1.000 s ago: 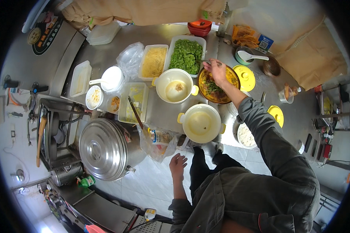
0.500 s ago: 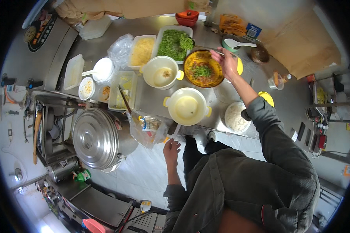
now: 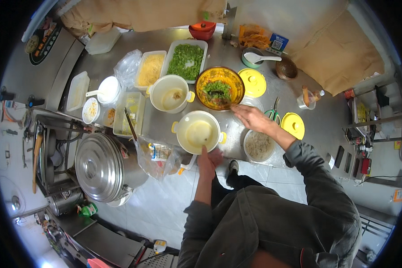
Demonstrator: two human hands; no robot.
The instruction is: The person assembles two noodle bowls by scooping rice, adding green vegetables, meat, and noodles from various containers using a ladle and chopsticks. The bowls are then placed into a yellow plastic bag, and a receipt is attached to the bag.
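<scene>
My right hand (image 3: 251,118) is closed at the near right rim of a yellow-brown patterned bowl (image 3: 240,85). It seems to hold a spoon (image 3: 216,94), whose dark head lies among chopped greens and reddish sauce in that bowl; the handle is mostly hidden. My left hand (image 3: 207,163) is open beside the near side of a cream pot (image 3: 183,139) with yellow handles, its thumb overlapping the rim and its fingers blurred. Whether it touches the pot I cannot tell. A second cream pot (image 3: 155,99) stands behind, with a little brownish seasoning inside.
Tubs of chopped greens (image 3: 183,60) and yellow shreds (image 3: 151,69) stand behind the pots. At right are yellow lids (image 3: 253,83), green-handled scissors (image 3: 274,114) and a white tub (image 3: 259,146). A large lidded steel pot (image 3: 98,167) and a plastic bag (image 3: 158,161) are at left.
My right hand has come back toward me, bringing the spoon with greens from the greens tub into the patterned bowl. My left hand has risen to the nearer pot. The view has shifted slightly.
</scene>
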